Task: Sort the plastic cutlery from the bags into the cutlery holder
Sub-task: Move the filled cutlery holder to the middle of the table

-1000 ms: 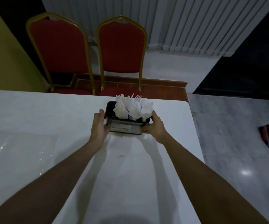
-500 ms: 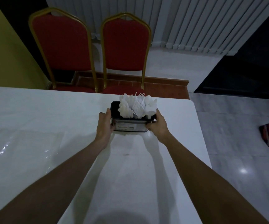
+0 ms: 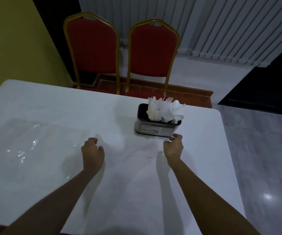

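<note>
A dark cutlery holder (image 3: 155, 128) stands upright near the far right of the white table (image 3: 103, 184). White plastic cutlery (image 3: 164, 110), forks and spoons, sticks up out of it. My right hand (image 3: 173, 146) hovers just in front of the holder's near right corner, fingers loosely curled, holding nothing. My left hand (image 3: 92, 152) is well to the left of the holder, over bare table, fingers loosely curled and empty. Neither hand touches the holder.
Clear plastic bags (image 3: 23, 141) lie flat on the table's left side. Two red chairs (image 3: 92, 48) with gold frames stand behind the far edge. The table's right edge (image 3: 228, 158) drops to a grey floor.
Both hands let go of the holder and drew back toward me; the left hand moved farther left. The holder stays near the far right of the table.
</note>
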